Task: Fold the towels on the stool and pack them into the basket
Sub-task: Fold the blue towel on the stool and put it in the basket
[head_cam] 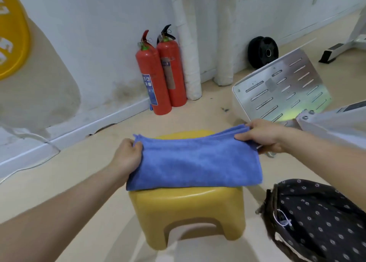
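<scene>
Fingers (pixel 255 125) of my right hand (pixel 264 136) and left hand (pixel 126 156) curled in a pinch on the far corners, I judged to square the layers. At four o'clock from the yellow stool (pixel 186 208) sat the patterned fabric basket (pixel 320 222). On the stool lay the folded blue towel (pixel 194 162), long axis nine to three.

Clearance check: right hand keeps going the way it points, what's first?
Right hand points left along the towel it pinches; beyond that, probably the left hand, though depth is unclear.
</scene>
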Demonstrator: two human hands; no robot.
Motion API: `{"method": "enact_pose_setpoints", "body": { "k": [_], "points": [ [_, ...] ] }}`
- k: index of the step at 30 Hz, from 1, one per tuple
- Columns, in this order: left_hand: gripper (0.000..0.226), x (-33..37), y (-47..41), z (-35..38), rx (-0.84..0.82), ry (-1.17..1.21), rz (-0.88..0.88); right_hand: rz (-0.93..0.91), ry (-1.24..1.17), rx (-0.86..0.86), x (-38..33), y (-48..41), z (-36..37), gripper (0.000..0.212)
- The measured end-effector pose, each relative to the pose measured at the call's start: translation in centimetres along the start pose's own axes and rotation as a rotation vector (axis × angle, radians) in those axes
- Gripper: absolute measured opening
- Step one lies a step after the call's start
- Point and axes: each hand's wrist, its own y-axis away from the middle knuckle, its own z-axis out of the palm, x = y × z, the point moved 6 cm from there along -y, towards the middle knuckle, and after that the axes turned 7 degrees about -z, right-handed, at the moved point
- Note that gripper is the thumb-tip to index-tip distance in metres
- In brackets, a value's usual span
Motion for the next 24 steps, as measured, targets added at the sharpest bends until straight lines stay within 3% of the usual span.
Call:
{"method": "enact_pose_setpoints", "body": {
  "k": [3, 6, 8, 12, 15, 17, 19, 22, 24],
  "points": [
    [0.018, -1.2, 0.2, -0.1, 0.035, 0.048, 0.041, -0.122, 0.140, 0.247, 0.4, -1.5, 1.4, 0.011],
    [0.019, -0.3, 0.7, 0.5, -0.071, -0.023, 0.230, -0.283, 0.423, 0.416, -0.4, -2.1, 1.8, 0.023],
    [0.023, -0.2, 1.1, 0.5, -0.052, -0.125, 0.361, -0.338, 0.527, 0.460, -0.9, -2.4, 2.0, 0.029],
    [0.028, -0.7, -0.2, -1.3, 0.096, -0.264, 0.386, -0.312, 0.477, 0.466, -0.9, -3.2, 2.4, 0.039],
    [0.049, -2.3, -0.9, -0.8, -0.029, -0.449, 0.286, -0.313, 0.519, 0.461, -1.1, -3.6, 2.8, 0.039],
    [0.057, -3.1, -1.1, -0.6, -0.102, -0.444, 0.230, -0.370, 0.520, 0.468, -1.9, -3.4, 2.7, 0.033],
    [0.057, -3.0, -1.7, -1.3, -0.063, -0.461, 0.210, -0.462, 0.516, 0.411, -2.8, -3.3, 2.5, 0.037],
    [0.054, -0.5, -2.5, -2.1, 0.173, -0.721, 0.429, -0.533, 0.665, 0.253, -3.8, -3.1, 3.1, 0.028],
    [0.043, 1.6, -2.6, -0.9, 0.173, -0.764, 0.613, -0.565, 0.762, 0.205, -4.2, -3.1, 3.3, 0.025]
  ]
}}
